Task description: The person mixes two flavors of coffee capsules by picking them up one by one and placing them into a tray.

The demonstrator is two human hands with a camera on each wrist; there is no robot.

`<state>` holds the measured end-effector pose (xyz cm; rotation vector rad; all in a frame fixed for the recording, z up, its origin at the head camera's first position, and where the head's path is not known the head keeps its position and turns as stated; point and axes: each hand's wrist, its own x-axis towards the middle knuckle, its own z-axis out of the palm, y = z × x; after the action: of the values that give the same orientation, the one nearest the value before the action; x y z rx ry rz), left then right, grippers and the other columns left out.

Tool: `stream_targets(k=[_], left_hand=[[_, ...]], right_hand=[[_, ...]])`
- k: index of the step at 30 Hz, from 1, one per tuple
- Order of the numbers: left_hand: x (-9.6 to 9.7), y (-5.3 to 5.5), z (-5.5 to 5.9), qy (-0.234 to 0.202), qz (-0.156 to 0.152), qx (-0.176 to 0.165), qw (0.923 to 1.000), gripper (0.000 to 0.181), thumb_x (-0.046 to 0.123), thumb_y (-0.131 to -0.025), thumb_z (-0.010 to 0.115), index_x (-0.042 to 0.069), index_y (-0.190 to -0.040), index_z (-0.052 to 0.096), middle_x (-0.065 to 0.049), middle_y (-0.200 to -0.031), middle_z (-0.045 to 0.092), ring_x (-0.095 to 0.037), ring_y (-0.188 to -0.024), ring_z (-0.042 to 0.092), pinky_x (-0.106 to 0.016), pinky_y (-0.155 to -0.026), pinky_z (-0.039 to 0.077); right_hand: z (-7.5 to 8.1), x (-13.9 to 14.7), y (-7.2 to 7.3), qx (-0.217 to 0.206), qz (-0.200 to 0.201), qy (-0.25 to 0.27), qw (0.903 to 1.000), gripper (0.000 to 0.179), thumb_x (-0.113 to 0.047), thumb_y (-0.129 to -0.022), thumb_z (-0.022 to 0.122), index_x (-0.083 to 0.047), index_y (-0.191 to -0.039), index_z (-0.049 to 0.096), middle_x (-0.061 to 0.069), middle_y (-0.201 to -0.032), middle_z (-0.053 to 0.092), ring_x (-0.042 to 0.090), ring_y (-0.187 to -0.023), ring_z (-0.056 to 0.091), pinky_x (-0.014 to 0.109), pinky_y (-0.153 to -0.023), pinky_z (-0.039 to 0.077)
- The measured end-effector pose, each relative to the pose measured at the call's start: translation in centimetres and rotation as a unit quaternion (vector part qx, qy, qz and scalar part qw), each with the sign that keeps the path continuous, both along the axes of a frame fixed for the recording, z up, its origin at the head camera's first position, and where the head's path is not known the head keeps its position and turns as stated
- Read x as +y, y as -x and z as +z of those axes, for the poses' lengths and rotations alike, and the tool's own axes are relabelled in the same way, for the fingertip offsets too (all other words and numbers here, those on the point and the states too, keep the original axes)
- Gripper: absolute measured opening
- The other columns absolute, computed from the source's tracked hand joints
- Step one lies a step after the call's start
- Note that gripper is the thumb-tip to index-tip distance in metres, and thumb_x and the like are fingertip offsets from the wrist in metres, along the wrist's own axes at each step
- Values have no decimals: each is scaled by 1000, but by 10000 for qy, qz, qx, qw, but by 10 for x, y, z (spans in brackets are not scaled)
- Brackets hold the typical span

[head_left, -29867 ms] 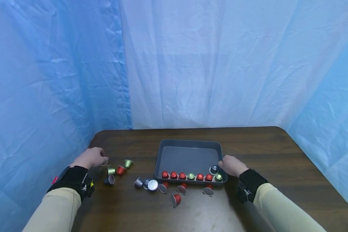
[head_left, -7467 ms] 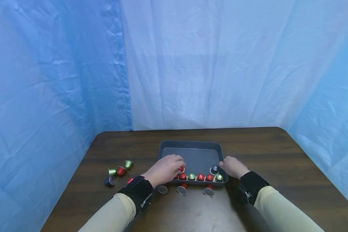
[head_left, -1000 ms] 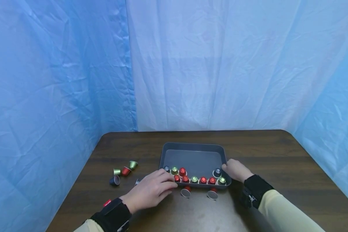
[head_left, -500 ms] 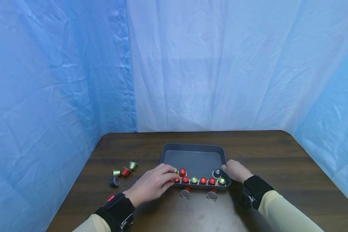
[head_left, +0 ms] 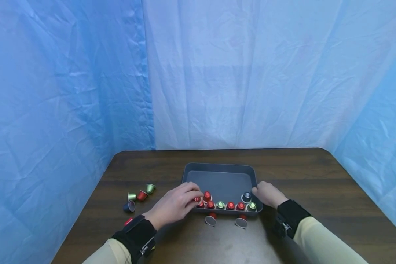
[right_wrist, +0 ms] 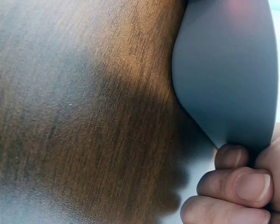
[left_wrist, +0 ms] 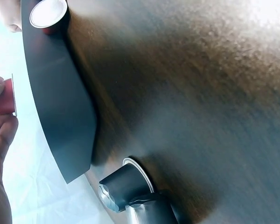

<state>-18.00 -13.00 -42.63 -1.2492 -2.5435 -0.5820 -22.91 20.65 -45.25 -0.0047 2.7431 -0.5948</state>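
Observation:
In the left wrist view my left hand (head_left: pixel 176 203) pinches a red coffee capsule (left_wrist: pixel 3 100) between thumb and fingers. It hovers over the front left corner of the dark grey baking tray (head_left: pixel 222 178), hiding that corner in the head view. My right hand (head_left: pixel 268 193) grips the tray's right edge, fingers curled round the wall. Along the tray's front stands a row of red and green capsules, including a green capsule (head_left: pixel 220 205). Behind that row are another red capsule (head_left: pixel 207 195) and, at the right, a dark blue capsule (head_left: pixel 246 197).
Two red capsules lie tipped before the tray, one being the left capsule (head_left: pixel 211 219). A loose cluster lies left: two green, one red capsule (head_left: pixel 142 196) and one dark blue capsule (head_left: pixel 129 206). Dark capsules (left_wrist: pixel 126 184) sit near the tray's left corner. Blue sheets (head_left: pixel 231 73) surround the table.
Over thirty seconds, several loose capsules have left the table and a second row has begun in the tray. Just now my left hand rises slightly from the front rim; the right keeps its hold.

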Motion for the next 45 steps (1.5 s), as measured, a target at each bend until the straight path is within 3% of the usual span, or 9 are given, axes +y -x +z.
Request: stream_targets(k=[9,16,24,35,45], left_hand=[[5,7,-1,-29,-18,73,10000,31,17,-79,75,17,-108,66,10,-104,52,-1,-95,49,-20,-85,45],[11,11,-1,26,-18,60,10000,30,17,-80,73,16,-109,65,10,-104,51,-1,-95,49,-19,-83,45],[16,16,-3,-31,-50,152,9999,32,16,-78,75,16,-109,66,10,-105,51,-2,-97,49,-20,-86,44],[26,19,-3,266,93,168,9995,30,19,-80,74,21,-108,65,10,-106,50,-1,-97,47,-20,-89,43],[40,24,-4,318,71,176,9993,27,18,-80,73,19,-106,65,10,-103,51,-2,-95,49,-19,-88,43]], right_hand=[[0,1,-2,-10,2,-15,10000,29,-23,-93,46,0,-88,63,7,-70,53,20,-63,50,33,-58,38],[1,2,-1,247,209,-39,9995,29,-21,-93,45,-4,-77,62,5,-66,49,19,-59,47,33,-57,36],[0,2,-1,167,172,-24,9997,27,-20,-92,46,-2,-83,63,6,-69,52,20,-62,49,34,-59,37],[0,3,-1,134,167,-29,9998,28,-21,-93,45,1,-89,63,7,-71,51,20,-63,49,34,-59,37],[0,3,-1,104,113,-2,9999,28,-21,-93,45,-2,-84,63,7,-69,51,20,-61,49,34,-57,37]])
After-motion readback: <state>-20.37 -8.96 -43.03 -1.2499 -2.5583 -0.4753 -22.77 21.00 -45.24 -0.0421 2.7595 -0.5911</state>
